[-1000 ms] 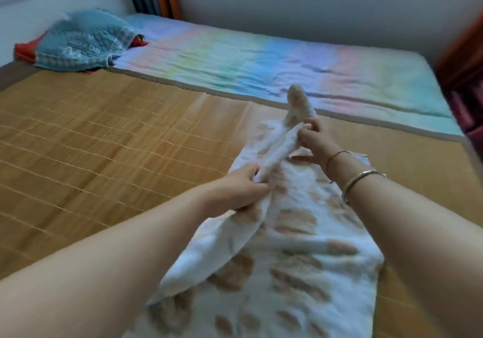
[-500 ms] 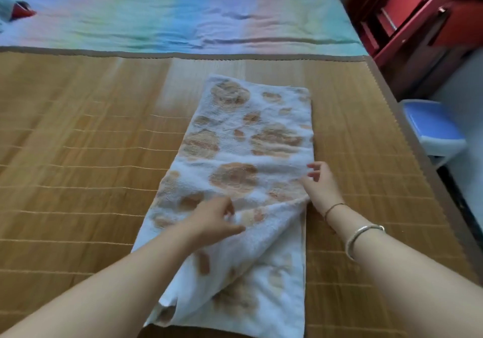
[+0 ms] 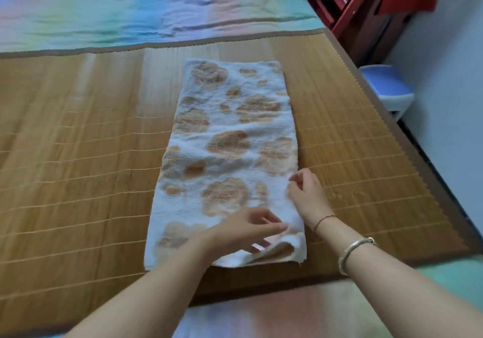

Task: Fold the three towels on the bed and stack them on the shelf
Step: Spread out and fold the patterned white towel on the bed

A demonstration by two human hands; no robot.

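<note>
A white towel with orange blotches (image 3: 230,139) lies flat on the bamboo mat (image 3: 78,154), folded lengthwise into a long strip running away from me. My left hand (image 3: 251,230) reaches across its near right corner, fingers stretched out on the cloth where the layers gape a little. At the strip's right edge, my right hand (image 3: 305,194) touches the cloth with loosely bent fingers; I wear bracelets on that wrist. No other towel is in view. A red wooden shelf unit (image 3: 360,16) stands beyond the bed's far right corner.
A pastel rainbow sheet (image 3: 130,10) covers the bed beyond the mat and shows again at the near edge. A blue plastic stool (image 3: 386,86) stands on the floor to the right of the bed, next to a pale wall.
Both hands let go of the lifted towel edge. The towel went from bunched and raised to a smooth flat strip, and my view swung right and down.
</note>
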